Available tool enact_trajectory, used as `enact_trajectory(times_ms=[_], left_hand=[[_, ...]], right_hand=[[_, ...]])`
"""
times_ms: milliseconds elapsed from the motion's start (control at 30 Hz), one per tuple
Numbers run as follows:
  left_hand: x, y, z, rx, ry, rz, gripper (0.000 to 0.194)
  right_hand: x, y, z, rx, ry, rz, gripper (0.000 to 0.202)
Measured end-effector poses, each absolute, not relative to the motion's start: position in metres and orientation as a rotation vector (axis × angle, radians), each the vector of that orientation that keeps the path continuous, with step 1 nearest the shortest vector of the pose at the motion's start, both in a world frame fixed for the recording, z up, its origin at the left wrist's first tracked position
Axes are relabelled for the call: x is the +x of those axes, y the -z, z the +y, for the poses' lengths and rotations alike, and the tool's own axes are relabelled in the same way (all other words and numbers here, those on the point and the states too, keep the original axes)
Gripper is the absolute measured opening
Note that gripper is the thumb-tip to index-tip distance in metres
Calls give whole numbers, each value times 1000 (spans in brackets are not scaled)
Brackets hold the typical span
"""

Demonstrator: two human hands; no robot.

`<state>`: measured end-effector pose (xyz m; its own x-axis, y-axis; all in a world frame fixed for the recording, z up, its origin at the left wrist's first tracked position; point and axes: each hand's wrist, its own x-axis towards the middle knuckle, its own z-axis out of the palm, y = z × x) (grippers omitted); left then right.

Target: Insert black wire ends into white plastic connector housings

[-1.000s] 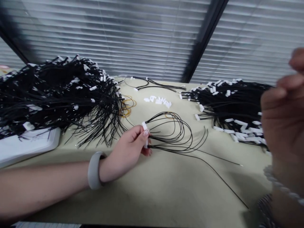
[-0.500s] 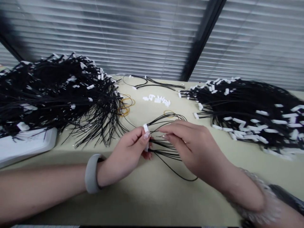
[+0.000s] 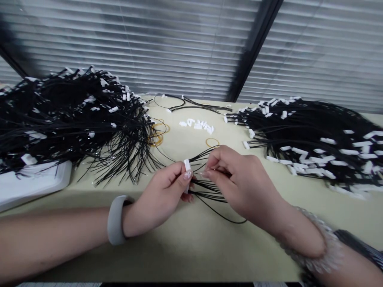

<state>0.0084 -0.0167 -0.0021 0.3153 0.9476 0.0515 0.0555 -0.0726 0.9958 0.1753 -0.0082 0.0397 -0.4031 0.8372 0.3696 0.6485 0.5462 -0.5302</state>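
My left hand is closed on a long white connector housing, pinching it upright between thumb and fingers. Several black wires run out of the housing's right side and loop toward the right. My right hand is closed in a pinch just right of the housing, gripping one thin black wire whose bare metal end points left at the housing. A small gap shows between that tip and the housing. The rest of the held wire is hidden behind my right fingers.
Big heaps of black wires with white connectors lie at left and right. Between them are loose white housings, yellow rubber bands and a few wired pieces. A white tray sits at left; window blinds stand behind.
My right fingers have curled in more around the wire, and its tip sits a little left of them. The housing in my left hand has shifted slightly right and down.
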Motion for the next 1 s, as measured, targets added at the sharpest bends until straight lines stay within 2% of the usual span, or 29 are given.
enact_trajectory(times_ms=[367,733,900,1000], left_hand=[[11,-2,-19,1452,-941,1076,22],[9,-2,-20,1450,-944,1023,22],[7,5,-12,1193,-1008,975,24],[7,8,-8,1068,-1022,942,23]], right_hand=[[172,-39,-10,-1256,-481,-2126,13],[172,-37,-11,-1145,-381,-2134,15],[196,-50,-1,-955,196,-2384,23],[210,-52,11,-997,534,-2494,24]])
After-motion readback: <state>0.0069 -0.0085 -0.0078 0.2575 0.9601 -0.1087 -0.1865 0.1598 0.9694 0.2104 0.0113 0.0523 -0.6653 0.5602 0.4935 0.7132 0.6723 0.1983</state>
